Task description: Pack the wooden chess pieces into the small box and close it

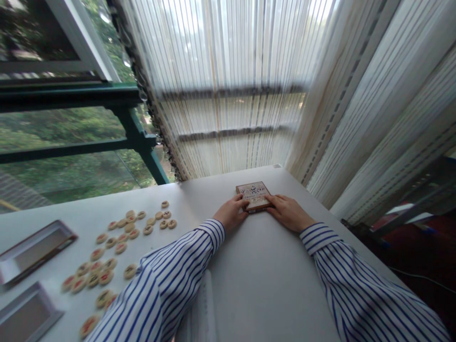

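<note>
A flat, square box with dark lettering on a pale lid and brown sides lies near the far right corner of the white table. My left hand closes on its near left edge, thumb over the top. On the right edge, my right hand grips with its fingers against the side and top. Both arms are stretched forward in striped sleeves. Round wooden Chinese chess pieces with red or dark characters lie scattered left of my left arm, which hides some of them.
Two shallow open box halves, a farther one and a nearer one, sit at the table's left. A pale, translucent flat item lies partly under my left forearm. String curtains hang behind the table, beside a green railing.
</note>
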Demonstrator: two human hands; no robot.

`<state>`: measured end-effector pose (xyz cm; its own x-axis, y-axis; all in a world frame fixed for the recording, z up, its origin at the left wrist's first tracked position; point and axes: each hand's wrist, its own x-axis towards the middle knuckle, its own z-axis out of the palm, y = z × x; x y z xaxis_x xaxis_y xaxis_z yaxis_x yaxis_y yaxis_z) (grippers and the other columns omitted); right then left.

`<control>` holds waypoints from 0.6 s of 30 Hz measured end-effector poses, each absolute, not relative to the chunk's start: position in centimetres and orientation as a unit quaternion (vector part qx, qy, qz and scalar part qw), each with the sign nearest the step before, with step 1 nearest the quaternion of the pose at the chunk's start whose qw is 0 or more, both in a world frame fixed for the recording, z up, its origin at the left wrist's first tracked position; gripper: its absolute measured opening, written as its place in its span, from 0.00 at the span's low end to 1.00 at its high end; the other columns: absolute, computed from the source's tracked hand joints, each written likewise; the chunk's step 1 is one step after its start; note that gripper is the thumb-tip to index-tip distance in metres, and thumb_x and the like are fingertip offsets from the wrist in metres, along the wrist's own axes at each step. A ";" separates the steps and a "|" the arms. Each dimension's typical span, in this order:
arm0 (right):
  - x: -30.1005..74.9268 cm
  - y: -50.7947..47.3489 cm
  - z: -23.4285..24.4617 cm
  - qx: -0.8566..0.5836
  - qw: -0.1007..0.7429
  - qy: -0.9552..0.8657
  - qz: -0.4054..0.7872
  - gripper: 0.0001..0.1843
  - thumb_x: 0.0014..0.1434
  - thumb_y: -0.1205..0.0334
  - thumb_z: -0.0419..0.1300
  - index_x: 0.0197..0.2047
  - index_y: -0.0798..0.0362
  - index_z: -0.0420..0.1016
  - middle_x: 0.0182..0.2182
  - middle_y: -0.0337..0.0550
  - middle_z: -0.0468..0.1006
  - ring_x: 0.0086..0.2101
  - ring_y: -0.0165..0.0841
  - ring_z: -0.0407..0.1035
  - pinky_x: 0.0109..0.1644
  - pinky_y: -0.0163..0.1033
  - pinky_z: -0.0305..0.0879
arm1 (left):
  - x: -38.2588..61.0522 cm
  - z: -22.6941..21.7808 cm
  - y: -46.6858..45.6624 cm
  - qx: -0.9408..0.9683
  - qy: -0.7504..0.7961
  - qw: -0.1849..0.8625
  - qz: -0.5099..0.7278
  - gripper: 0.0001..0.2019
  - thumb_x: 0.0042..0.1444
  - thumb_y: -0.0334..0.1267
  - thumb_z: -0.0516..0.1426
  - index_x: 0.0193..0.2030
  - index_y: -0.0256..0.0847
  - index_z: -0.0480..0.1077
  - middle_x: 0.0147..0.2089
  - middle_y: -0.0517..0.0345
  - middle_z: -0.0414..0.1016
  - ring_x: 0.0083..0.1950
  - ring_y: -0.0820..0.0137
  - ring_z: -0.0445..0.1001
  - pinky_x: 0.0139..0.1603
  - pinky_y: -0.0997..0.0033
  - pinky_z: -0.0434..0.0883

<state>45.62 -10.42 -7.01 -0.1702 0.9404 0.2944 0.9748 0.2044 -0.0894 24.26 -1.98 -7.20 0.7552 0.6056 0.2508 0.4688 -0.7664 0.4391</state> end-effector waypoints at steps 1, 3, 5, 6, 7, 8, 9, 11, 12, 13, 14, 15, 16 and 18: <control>45.6 -10.4 -7.0 -0.628 0.144 -0.763 -0.060 0.24 0.59 0.55 0.48 0.56 0.55 0.60 0.49 0.51 0.69 0.47 0.39 0.63 0.50 0.45 0.59 | 24.3 -7.2 -2.0 0.920 0.292 0.176 0.191 0.20 0.49 0.37 0.56 0.51 0.40 0.66 0.59 0.47 0.59 0.56 0.61 0.63 0.58 0.65 0.60; 45.6 -10.4 -7.0 -0.628 0.146 -0.762 -0.059 0.24 0.59 0.55 0.48 0.57 0.55 0.59 0.49 0.51 0.70 0.47 0.39 0.63 0.50 0.45 0.59 | 24.3 -7.1 -2.0 0.922 0.292 0.174 0.188 0.20 0.49 0.37 0.55 0.51 0.40 0.66 0.59 0.48 0.59 0.56 0.61 0.63 0.58 0.65 0.60; 45.6 -10.5 -6.9 -0.628 0.147 -0.762 -0.059 0.24 0.59 0.55 0.48 0.57 0.55 0.59 0.49 0.51 0.69 0.48 0.39 0.63 0.51 0.45 0.59 | 24.2 -6.9 -2.1 0.923 0.290 0.175 0.183 0.21 0.49 0.38 0.56 0.52 0.40 0.65 0.60 0.48 0.58 0.56 0.60 0.64 0.58 0.65 0.60; 45.6 -10.5 -7.0 -0.628 0.145 -0.762 -0.058 0.25 0.59 0.55 0.47 0.57 0.55 0.59 0.49 0.52 0.69 0.48 0.39 0.63 0.51 0.46 0.59 | 24.1 -6.8 -2.2 0.923 0.290 0.178 0.182 0.22 0.48 0.38 0.56 0.52 0.40 0.65 0.60 0.47 0.58 0.56 0.60 0.64 0.58 0.65 0.60; 45.6 -10.5 -7.0 -0.628 0.143 -0.763 -0.057 0.25 0.59 0.54 0.47 0.57 0.55 0.58 0.50 0.52 0.69 0.49 0.39 0.63 0.51 0.46 0.59 | 24.0 -6.6 -2.3 0.922 0.290 0.182 0.180 0.23 0.47 0.38 0.57 0.52 0.40 0.65 0.60 0.47 0.57 0.56 0.59 0.64 0.58 0.64 0.60; 45.6 -10.5 -7.0 -0.628 0.141 -0.763 -0.057 0.25 0.59 0.54 0.47 0.58 0.56 0.58 0.50 0.53 0.68 0.49 0.39 0.62 0.51 0.46 0.58 | 23.8 -6.5 -2.3 0.921 0.291 0.187 0.178 0.24 0.47 0.38 0.57 0.53 0.40 0.64 0.60 0.47 0.57 0.56 0.59 0.63 0.58 0.64 0.60; 45.6 -10.6 -7.1 -0.627 0.140 -0.764 -0.056 0.26 0.59 0.53 0.47 0.58 0.56 0.57 0.51 0.53 0.68 0.50 0.40 0.62 0.52 0.47 0.58 | 23.6 -6.3 -2.4 0.921 0.292 0.191 0.175 0.24 0.46 0.39 0.58 0.53 0.40 0.64 0.60 0.47 0.56 0.57 0.59 0.63 0.58 0.64 0.61; 45.7 -10.6 -7.2 -0.627 0.141 -0.764 -0.057 0.28 0.58 0.52 0.47 0.59 0.56 0.56 0.52 0.55 0.67 0.51 0.40 0.61 0.52 0.48 0.58 | 23.0 -6.0 -2.5 0.918 0.299 0.197 0.170 0.25 0.46 0.39 0.58 0.53 0.41 0.64 0.61 0.48 0.56 0.58 0.59 0.61 0.58 0.63 0.60; 45.7 -10.6 -7.3 -0.628 0.142 -0.763 -0.059 0.29 0.58 0.52 0.47 0.59 0.56 0.55 0.52 0.56 0.66 0.51 0.41 0.60 0.52 0.48 0.58 | 22.7 -5.8 -2.5 0.916 0.304 0.198 0.168 0.24 0.47 0.40 0.58 0.53 0.41 0.64 0.61 0.48 0.56 0.59 0.60 0.61 0.58 0.63 0.60; 45.7 -10.6 -7.4 -0.631 0.143 -0.760 -0.064 0.30 0.58 0.51 0.47 0.60 0.57 0.54 0.53 0.56 0.65 0.52 0.41 0.60 0.52 0.48 0.58 | 22.3 -5.5 -2.5 0.914 0.311 0.198 0.168 0.24 0.47 0.41 0.57 0.53 0.41 0.64 0.60 0.48 0.57 0.59 0.60 0.60 0.58 0.63 0.59; 45.6 -10.7 -7.4 -0.635 0.143 -0.756 -0.070 0.30 0.58 0.51 0.47 0.60 0.57 0.53 0.53 0.57 0.64 0.52 0.42 0.60 0.52 0.48 0.59 | 21.9 -5.3 -2.6 0.912 0.319 0.197 0.169 0.23 0.48 0.42 0.57 0.53 0.41 0.64 0.60 0.47 0.58 0.59 0.60 0.60 0.59 0.62 0.59; 45.6 -10.7 -7.4 -0.639 0.144 -0.751 -0.079 0.30 0.58 0.51 0.47 0.60 0.57 0.53 0.54 0.58 0.63 0.52 0.43 0.60 0.51 0.49 0.59 | 21.5 -5.1 -2.6 0.910 0.325 0.195 0.170 0.22 0.49 0.42 0.56 0.52 0.40 0.65 0.59 0.47 0.60 0.58 0.61 0.61 0.58 0.62 0.59; 45.5 -10.8 -7.4 -0.644 0.144 -0.746 -0.089 0.30 0.58 0.51 0.47 0.60 0.57 0.53 0.54 0.58 0.63 0.52 0.43 0.60 0.51 0.49 0.59 | 21.0 -4.9 -2.7 0.909 0.328 0.193 0.171 0.21 0.50 0.43 0.55 0.51 0.40 0.66 0.58 0.47 0.61 0.58 0.61 0.62 0.58 0.63 0.59; 45.2 -10.9 -7.1 -0.650 0.148 -0.737 -0.111 0.28 0.58 0.52 0.47 0.59 0.58 0.56 0.54 0.58 0.63 0.51 0.43 0.60 0.50 0.50 0.59 | 20.1 -4.4 -2.9 0.910 0.325 0.187 0.175 0.19 0.51 0.43 0.54 0.49 0.39 0.67 0.56 0.47 0.64 0.56 0.63 0.64 0.57 0.64 0.60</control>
